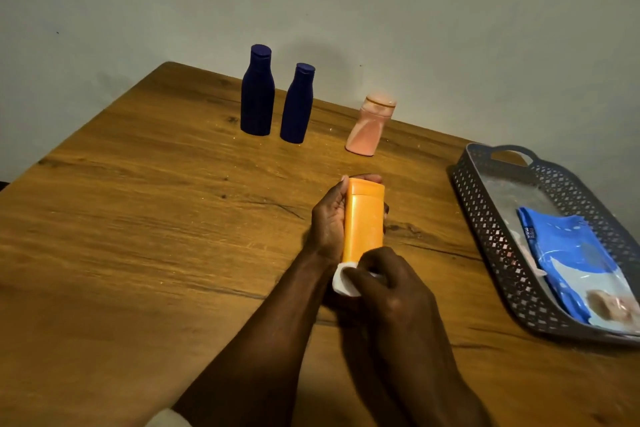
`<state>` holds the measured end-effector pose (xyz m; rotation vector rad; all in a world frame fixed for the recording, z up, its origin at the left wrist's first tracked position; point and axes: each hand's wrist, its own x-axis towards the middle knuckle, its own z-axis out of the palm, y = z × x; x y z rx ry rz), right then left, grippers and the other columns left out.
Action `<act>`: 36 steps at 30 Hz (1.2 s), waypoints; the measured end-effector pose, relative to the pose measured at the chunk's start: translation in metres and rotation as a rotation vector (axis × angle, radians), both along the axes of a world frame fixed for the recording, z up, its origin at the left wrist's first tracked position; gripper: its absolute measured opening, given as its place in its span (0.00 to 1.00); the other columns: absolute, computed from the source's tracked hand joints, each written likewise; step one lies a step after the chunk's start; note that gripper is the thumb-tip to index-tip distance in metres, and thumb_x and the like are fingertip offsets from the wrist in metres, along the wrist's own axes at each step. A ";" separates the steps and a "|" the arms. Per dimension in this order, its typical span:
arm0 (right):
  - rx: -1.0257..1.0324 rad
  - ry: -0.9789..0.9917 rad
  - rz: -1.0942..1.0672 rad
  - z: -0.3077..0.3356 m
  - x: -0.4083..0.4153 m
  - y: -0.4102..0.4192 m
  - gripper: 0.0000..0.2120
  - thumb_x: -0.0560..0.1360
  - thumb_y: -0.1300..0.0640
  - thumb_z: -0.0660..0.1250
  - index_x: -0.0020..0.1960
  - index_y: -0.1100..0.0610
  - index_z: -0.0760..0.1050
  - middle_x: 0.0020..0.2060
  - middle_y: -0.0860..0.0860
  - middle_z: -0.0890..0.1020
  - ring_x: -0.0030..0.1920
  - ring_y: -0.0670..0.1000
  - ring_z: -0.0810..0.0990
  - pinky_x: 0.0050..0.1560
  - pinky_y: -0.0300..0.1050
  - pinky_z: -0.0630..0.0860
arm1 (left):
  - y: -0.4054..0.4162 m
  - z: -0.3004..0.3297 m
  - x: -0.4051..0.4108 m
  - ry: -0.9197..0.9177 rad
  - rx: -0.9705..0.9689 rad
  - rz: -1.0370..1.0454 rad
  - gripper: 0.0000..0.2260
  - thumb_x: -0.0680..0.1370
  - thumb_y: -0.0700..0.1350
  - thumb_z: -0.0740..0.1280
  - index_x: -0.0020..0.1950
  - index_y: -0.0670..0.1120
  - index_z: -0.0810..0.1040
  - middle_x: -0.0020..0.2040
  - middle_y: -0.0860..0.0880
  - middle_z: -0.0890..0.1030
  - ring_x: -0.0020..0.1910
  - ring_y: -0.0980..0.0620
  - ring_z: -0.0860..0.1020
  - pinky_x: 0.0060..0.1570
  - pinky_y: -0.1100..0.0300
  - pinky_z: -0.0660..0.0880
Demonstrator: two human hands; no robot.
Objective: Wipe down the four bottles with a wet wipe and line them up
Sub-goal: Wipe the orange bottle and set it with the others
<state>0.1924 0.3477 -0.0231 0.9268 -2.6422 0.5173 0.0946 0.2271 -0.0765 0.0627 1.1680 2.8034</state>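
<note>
Nearest: right hand (pixel 388 284) pinching white wet wipe (pixel 343 282) against base of orange bottle (pixel 363 222), gripped lengthwise above wooden table (pixel 138 218) by left hand (pixel 329 218). Farther back: pink bottle (pixel 370 125), possibly tilted, well apart from two dark blue bottles (pixel 258 90) (pixel 298 104) upright side by side near the wall.

Two bare forearms, no rings or watch visible; white sleeve (pixel 166 419) edge at left arm, bottom of frame.

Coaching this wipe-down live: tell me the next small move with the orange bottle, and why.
Probably slide the wet wipe up the orange bottle: the right hand pinches it at the near end only, while the left hand holds the bottle off the table.
</note>
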 end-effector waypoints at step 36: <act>-0.272 -0.043 -0.211 -0.029 0.002 0.002 0.19 0.65 0.70 0.76 0.54 0.56 0.82 0.53 0.49 0.77 0.53 0.47 0.77 0.47 0.39 0.80 | -0.005 0.003 0.010 -0.047 -0.008 0.098 0.28 0.81 0.61 0.50 0.68 0.43 0.73 0.43 0.40 0.79 0.37 0.46 0.77 0.38 0.54 0.76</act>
